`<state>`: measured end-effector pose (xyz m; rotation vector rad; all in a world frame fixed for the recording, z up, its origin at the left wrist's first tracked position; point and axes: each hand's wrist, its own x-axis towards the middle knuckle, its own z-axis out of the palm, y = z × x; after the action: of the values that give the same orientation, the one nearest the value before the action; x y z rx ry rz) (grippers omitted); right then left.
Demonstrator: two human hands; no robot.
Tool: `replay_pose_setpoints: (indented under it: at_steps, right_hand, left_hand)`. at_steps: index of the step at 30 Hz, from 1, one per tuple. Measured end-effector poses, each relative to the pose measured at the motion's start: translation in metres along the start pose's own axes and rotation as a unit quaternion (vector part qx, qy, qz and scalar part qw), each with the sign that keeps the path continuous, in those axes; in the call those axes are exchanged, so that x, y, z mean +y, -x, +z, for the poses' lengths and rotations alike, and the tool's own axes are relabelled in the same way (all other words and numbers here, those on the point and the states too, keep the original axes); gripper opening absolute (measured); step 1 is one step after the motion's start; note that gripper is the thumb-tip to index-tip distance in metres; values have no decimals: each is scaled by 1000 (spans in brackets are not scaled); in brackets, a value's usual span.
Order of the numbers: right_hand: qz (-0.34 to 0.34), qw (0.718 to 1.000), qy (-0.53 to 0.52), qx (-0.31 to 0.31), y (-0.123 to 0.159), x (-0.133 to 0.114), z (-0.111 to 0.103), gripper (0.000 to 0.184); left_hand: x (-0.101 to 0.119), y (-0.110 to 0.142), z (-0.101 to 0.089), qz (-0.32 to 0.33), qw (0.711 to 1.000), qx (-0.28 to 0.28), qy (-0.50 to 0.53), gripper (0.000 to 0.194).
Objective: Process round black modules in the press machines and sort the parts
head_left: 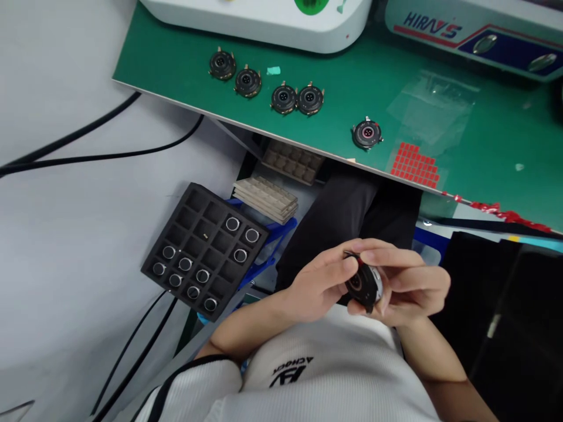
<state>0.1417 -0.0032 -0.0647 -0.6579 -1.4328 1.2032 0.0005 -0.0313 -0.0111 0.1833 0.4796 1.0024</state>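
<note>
My left hand [323,278] and my right hand [407,281] are together over my lap, both closed on a round watch case [364,286]. Its dark back, with a ring in the middle, is tilted toward the left, and its silver side shows on the right. A bit of red shows at its upper edge by my left thumb. On the green table ahead lies another watch case [368,134] with a pinkish ring. Beside it is a clear sheet with rows of small red stickers [416,164].
Several dark watch cases [247,81] lie along the green table [176,64]. A black compartment tray [200,249] with several round pieces stands at lower left, near stacked beige trays [266,199]. White machine [264,26] and HIRAVS machine [475,38] stand behind. Red scraps [497,211] line the table edge.
</note>
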Motion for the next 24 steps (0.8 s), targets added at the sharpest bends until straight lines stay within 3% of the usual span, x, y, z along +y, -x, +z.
replay_pose_setpoints:
  at_steps: [2, 4, 8, 15, 24]
  right_hand:
    - [-114, 993, -4, -23, -7, -2, 6, 43]
    - [-150, 988, 3, -44, -10, -2, 10, 43]
    - [-141, 990, -2, -30, -10, -4, 11, 44]
    - [-63, 998, -5, -16, -16, -17, 11, 58]
    - [-98, 994, 12, -54, -12, -9, 0, 78]
  left_hand:
    - [0, -1, -1, -3, 1000, -7, 1, 29]
    - [0, -2, -1, -3, 1000, -2, 4, 27]
    - [1, -4, 0, -8, 1000, 15, -9, 30]
    - [1, -8, -1, -2, 999, -28, -19, 34]
    - [1, -6, -4, -34, 999, -12, -16, 31]
